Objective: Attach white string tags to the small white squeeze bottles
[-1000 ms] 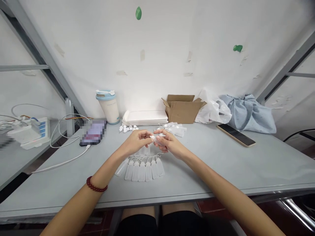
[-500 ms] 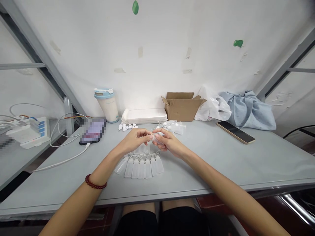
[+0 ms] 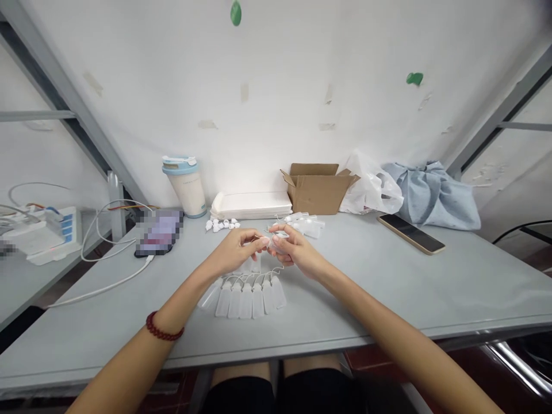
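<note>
Above the middle of the table, my right hand (image 3: 295,248) is closed round a small translucent plastic bottle (image 3: 278,244), mostly hidden by the fingers. My left hand (image 3: 241,248) pinches at the bottle's top end, and a thin light strand shows by its fingertips; the exact part gripped is hidden. Below the hands lies a fanned row of several clear bottles (image 3: 245,300) with white tops and thin curved cords. More clear bottles (image 3: 254,264) lie partly hidden under my left hand. Behind my right hand is a loose pile of bottles (image 3: 311,225); small white caps (image 3: 221,225) lie behind my left.
Along the wall stand a blue-lidded cup (image 3: 186,187), a white stack (image 3: 254,204), an open cardboard box (image 3: 321,192), a plastic bag (image 3: 371,187) and a blue cloth bundle (image 3: 435,198). A phone (image 3: 411,233) lies right; a cabled phone (image 3: 161,233) and power strip (image 3: 56,236) are left.
The view has shifted slightly. Both hands stay together at the bottle, with only small finger movements; the strand by my left fingertips shows less.
</note>
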Available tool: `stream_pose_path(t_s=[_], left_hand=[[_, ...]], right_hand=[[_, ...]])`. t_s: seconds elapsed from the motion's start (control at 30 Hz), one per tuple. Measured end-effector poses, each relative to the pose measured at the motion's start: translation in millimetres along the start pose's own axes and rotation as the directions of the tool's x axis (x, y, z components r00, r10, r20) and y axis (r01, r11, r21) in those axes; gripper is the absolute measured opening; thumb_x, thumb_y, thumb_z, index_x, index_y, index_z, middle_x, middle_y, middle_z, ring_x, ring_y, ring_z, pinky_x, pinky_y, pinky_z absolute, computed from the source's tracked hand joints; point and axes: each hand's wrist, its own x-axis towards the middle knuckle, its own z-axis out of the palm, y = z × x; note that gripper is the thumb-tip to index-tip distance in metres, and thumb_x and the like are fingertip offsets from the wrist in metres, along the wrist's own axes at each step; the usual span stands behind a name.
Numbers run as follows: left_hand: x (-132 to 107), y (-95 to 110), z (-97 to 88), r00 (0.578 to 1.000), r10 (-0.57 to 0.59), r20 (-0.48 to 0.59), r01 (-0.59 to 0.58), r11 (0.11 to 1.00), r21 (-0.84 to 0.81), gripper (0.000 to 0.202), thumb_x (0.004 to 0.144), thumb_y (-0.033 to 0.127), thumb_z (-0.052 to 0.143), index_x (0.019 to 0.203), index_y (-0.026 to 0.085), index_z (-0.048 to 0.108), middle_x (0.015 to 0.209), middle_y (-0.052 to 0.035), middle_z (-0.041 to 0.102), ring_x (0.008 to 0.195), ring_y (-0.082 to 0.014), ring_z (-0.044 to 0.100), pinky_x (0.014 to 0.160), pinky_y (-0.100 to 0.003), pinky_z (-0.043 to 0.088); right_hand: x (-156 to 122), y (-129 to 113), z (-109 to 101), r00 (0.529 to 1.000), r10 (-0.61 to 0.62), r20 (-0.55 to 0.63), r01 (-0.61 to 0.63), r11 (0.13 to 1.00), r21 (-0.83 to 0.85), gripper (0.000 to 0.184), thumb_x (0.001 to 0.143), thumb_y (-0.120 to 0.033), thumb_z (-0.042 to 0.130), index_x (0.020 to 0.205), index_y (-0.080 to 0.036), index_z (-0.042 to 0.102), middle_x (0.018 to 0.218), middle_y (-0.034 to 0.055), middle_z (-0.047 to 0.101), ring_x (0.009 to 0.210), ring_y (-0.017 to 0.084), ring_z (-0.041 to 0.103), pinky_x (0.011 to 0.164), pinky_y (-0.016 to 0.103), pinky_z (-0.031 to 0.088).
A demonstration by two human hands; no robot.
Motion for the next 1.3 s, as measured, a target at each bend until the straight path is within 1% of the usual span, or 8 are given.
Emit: stream_pose_path(t_s=[0.1,0.2,0.33,0.43,0.67,0.93,1.13,1.3], left_hand=[[2,-2,1.0,0.999,-0.028,-0.023,0.029,0.999,0.024,0.036,0.085,0.045,0.045,0.072,0.016,0.062,0.074,-0.0037,0.063,0.071,-0.0151,0.057,0.055,-0.023,0.048],[4,-5,1.2,0.995,-0.064,-0.073,0.068,0.996,0.054,0.037,0.084,0.045,0.046,0.063,0.015,0.055,0.065,-0.0006,0.057,0.056,-0.0111,0.052,0.053,-0.022,0.045],[5,-5,0.4,0.976,-0.13,-0.176,0.133,0.991,0.007,0.036,0.082,0.043,0.047,0.059,0.015,0.051,0.058,0.0013,0.052,0.051,-0.0096,0.049,0.052,-0.023,0.042],[4,-5,2.2,0.977,-0.144,-0.154,0.135,0.989,-0.065,0.034,0.079,0.044,0.05,0.062,0.014,0.053,0.061,0.0003,0.054,0.054,-0.0107,0.051,0.056,-0.024,0.045],[4,-3,8.0,0.979,-0.153,-0.136,0.132,0.979,-0.152,0.029,0.072,0.041,0.06,0.079,0.013,0.062,0.066,-0.0013,0.059,0.061,-0.0132,0.055,0.06,-0.026,0.048],[4,-9,4.1,0.966,-0.231,-0.114,0.205,0.958,-0.201,0.042,0.078,0.05,0.054,0.059,0.013,0.059,0.059,-0.0033,0.058,0.057,-0.0133,0.055,0.051,-0.025,0.046],[4,-10,8.9,0.981,-0.172,-0.094,0.152,0.97,-0.189,0.034,0.076,0.044,0.058,0.063,0.013,0.06,0.064,-0.0023,0.06,0.059,-0.0132,0.058,0.062,-0.027,0.049],[3,-7,14.1,0.973,-0.184,-0.139,0.179,0.983,-0.05,0.015,0.068,0.03,0.062,0.068,0.015,0.06,0.061,0.0012,0.061,0.057,-0.0137,0.058,0.058,-0.025,0.046]], right_hand=[[2,4,0,0.999,-0.045,-0.014,0.044,0.996,-0.083,0.031,0.085,-0.044,0.049,0.105,-0.023,0.039,0.066,-0.005,0.054,0.046,0.006,0.03,0.046,0.021,0.024],[4,9,-2,0.986,-0.157,-0.051,0.134,0.942,-0.306,0.035,0.084,-0.045,0.051,0.109,-0.022,0.04,0.069,-0.0029,0.056,0.051,0.008,0.038,0.05,0.023,0.031],[5,12,-7,0.898,-0.437,-0.049,0.299,0.69,-0.659,0.03,0.082,-0.04,0.056,0.103,-0.019,0.055,0.078,0.0038,0.059,0.063,0.013,0.048,0.058,0.027,0.038],[4,9,-8,0.841,-0.54,-0.031,0.342,0.575,-0.743,0.026,0.087,-0.038,0.047,0.093,-0.019,0.063,0.075,0.0058,0.06,0.065,0.016,0.05,0.061,0.029,0.039],[3,4,-4,0.923,-0.326,-0.205,0.143,0.783,-0.606,0.041,0.089,-0.042,0.04,0.058,-0.017,0.05,0.055,-0.0008,0.045,0.05,0.01,0.039,0.052,0.025,0.031],[1,2,-1,0.903,-0.395,-0.171,0.196,0.731,-0.654,0.031,0.089,-0.035,0.04,0.068,-0.017,0.054,0.059,-0.0003,0.049,0.055,0.011,0.043,0.056,0.025,0.032],[3,9,-3,0.908,-0.36,-0.214,0.162,0.774,-0.612,0.033,0.089,-0.037,0.04,0.063,-0.018,0.049,0.057,-0.0014,0.045,0.053,0.011,0.04,0.055,0.025,0.031],[4,11,2,0.924,-0.326,-0.202,0.163,0.81,-0.564,0.041,0.089,-0.042,0.039,0.055,-0.019,0.039,0.052,-0.0022,0.04,0.05,0.01,0.037,0.052,0.025,0.029]])
